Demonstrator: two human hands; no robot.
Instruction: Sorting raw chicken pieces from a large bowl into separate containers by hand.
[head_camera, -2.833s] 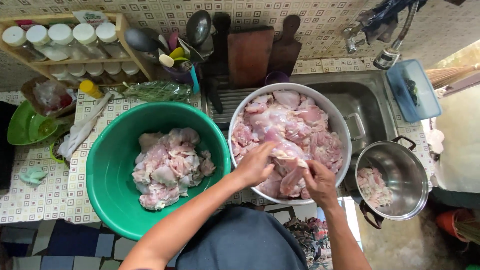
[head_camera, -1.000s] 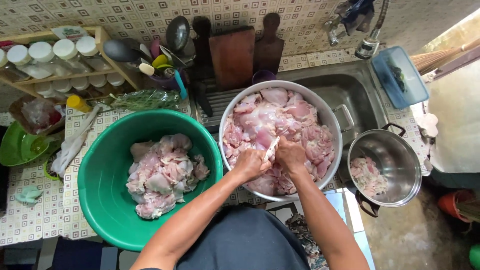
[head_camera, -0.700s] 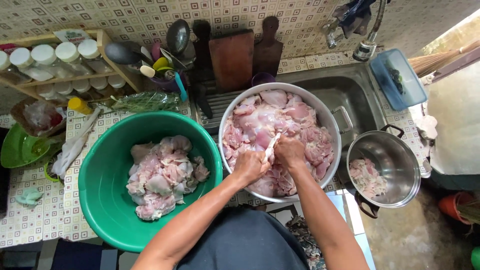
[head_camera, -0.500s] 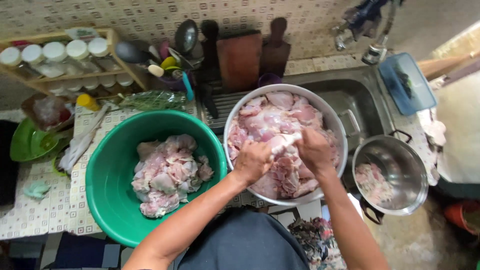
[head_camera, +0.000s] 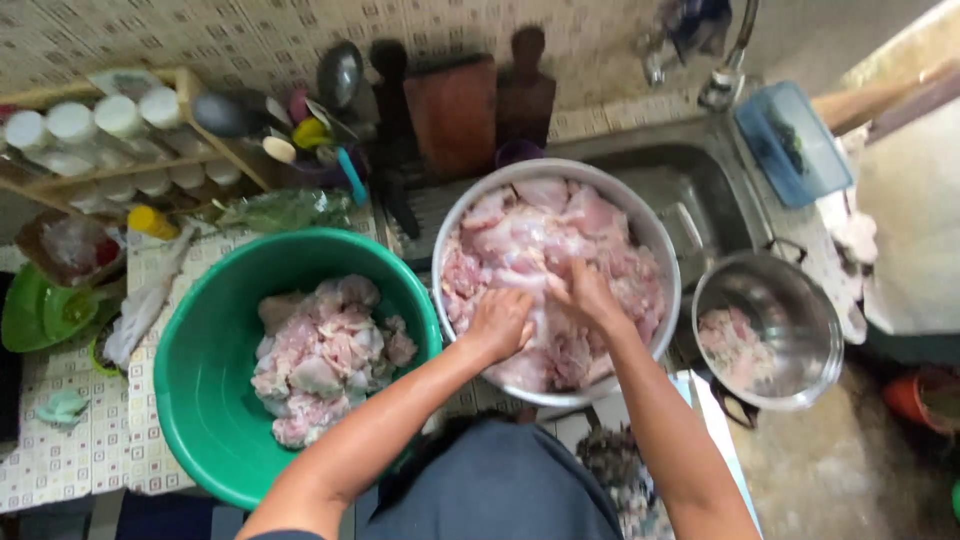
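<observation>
A wide round metal bowl (head_camera: 655, 240) with a thin shiny rim sits over the corner of a steel sink (head_camera: 700, 195) and is heaped with pale pink, glistening raw chicken pieces (head_camera: 590, 220). Both hands work in the middle of that heap. The left hand (head_camera: 500, 322) is curled, fingers folded down onto the meat; the right hand (head_camera: 585, 295) lies just beside it with fingers bent, and between the two a whitish strip of skin or meat (head_camera: 535, 300) appears pulled, though blur hides the exact grip. To the left, touching the metal bowl's side, a big smooth green plastic basin (head_camera: 200, 400) holds a smaller pile of cut chicken (head_camera: 320, 355) in its centre, with bare green wall all around it. To the right a small steel pot (head_camera: 800, 310) with dark handles holds a few scraps. A wooden rack of white-capped jars (head_camera: 90, 125) and dark cutting boards (head_camera: 455, 110) stand against the patterned tile wall behind.
</observation>
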